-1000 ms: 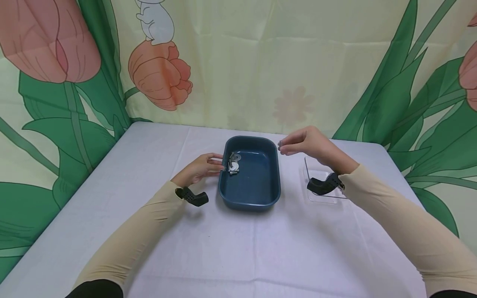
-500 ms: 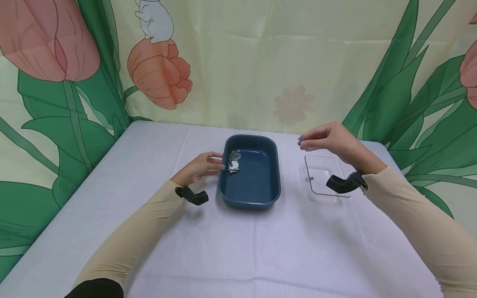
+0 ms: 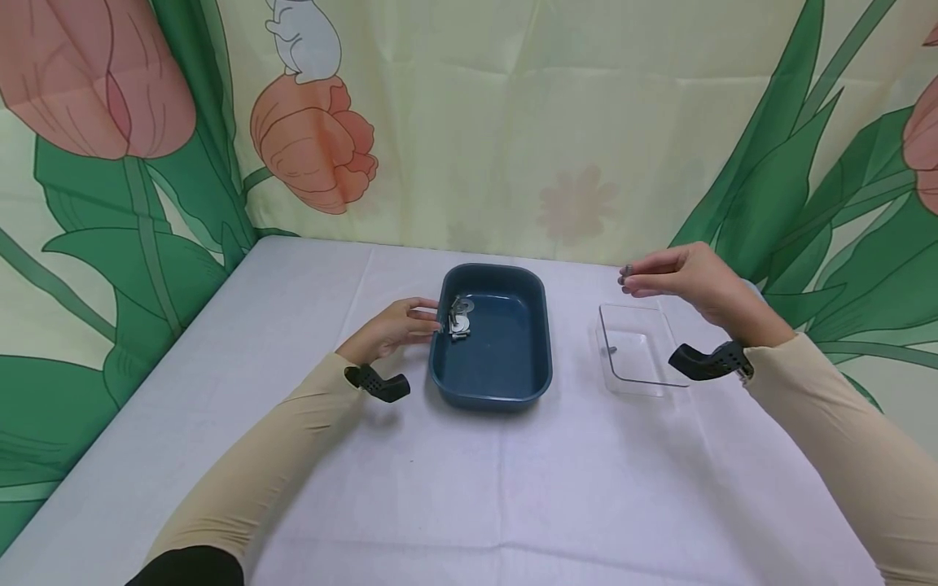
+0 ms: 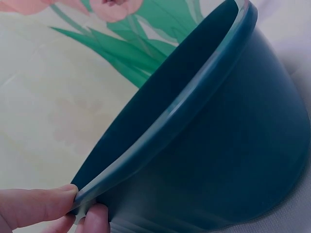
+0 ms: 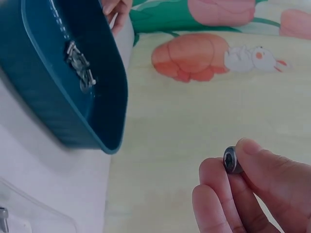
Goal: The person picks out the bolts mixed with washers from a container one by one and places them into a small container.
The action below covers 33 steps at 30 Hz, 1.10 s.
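My left hand (image 3: 396, 332) pinches the left rim of a dark blue plastic bin (image 3: 506, 358); in the left wrist view the thumb (image 4: 60, 198) lies on the rim. Metal washers and screws (image 3: 459, 319) lie in a small heap inside, near the left wall. My right hand (image 3: 689, 281) is raised behind a clear plastic box (image 3: 641, 381), to the right of the bin. Between its thumb and fingers it holds a small hex socket screw (image 5: 232, 160), whose recessed head shows in the right wrist view. One small screw (image 3: 612, 350) lies inside the clear box.
A white cloth (image 3: 454, 488) covers the table. Behind it hangs a pale curtain (image 3: 469, 130) printed with tulips and a rabbit. A black wrist camera (image 3: 377, 385) sits on the left wrist, another (image 3: 707, 362) on the right.
My right hand has moved right, from beside the bin's far right corner to behind the clear box, carrying the hex socket screw. My left hand and the bin stay put.
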Available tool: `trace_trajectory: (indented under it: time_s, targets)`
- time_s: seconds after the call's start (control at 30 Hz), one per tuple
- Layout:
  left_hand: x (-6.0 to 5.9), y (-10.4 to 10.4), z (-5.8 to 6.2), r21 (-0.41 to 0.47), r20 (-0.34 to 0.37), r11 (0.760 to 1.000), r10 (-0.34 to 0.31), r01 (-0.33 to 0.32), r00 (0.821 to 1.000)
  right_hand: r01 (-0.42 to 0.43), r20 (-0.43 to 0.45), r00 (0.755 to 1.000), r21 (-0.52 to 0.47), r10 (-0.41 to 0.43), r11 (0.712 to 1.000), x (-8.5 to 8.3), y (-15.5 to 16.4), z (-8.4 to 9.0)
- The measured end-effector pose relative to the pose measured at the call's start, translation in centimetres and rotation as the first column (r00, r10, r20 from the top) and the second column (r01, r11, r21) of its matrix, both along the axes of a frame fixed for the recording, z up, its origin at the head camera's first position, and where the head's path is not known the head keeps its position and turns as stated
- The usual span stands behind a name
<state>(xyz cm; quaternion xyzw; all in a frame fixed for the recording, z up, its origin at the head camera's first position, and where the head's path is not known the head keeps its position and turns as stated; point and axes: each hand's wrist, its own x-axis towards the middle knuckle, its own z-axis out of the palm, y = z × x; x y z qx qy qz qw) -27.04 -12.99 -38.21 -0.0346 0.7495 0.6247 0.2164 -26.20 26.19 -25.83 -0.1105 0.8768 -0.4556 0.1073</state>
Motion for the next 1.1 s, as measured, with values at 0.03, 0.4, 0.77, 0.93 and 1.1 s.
trace_trajectory:
  time_s: [0.03, 0.4, 0.77, 0.93, 1.1]
  targets:
    - [0.0, 0.0, 0.0, 0.003, 0.003, 1.0, 0.005, -0.005, 1.0, -0.001, -0.001, 1.0, 0.003, 0.001, 1.0, 0.0, 0.2, 0.0]
    - [0.0, 0.2, 0.0, 0.002, 0.009, 1.0, 0.017, -0.017, 1.0, 0.035, 0.023, 0.999, 0.023, -0.035, 0.999, -0.7, 2.5, -1.1]
    - [-0.2, 0.1, 0.0, -0.001, 0.012, 1.0, 0.014, -0.014, 1.0, 0.069, 0.108, 0.992, -0.001, -0.068, 0.998, -1.5, 4.5, -3.0]
    - [-0.3, 0.1, 0.0, -0.007, 0.029, 1.0, 0.018, -0.018, 0.999, 0.069, 0.108, 0.992, 0.009, -0.069, 0.998, -1.5, 5.2, -3.6]
    - [-0.2, 0.1, 0.1, -0.001, 0.031, 1.0, 0.018, -0.018, 0.999, 0.058, 0.128, 0.99, 0.007, -0.058, 0.998, -1.5, 5.9, -4.1]
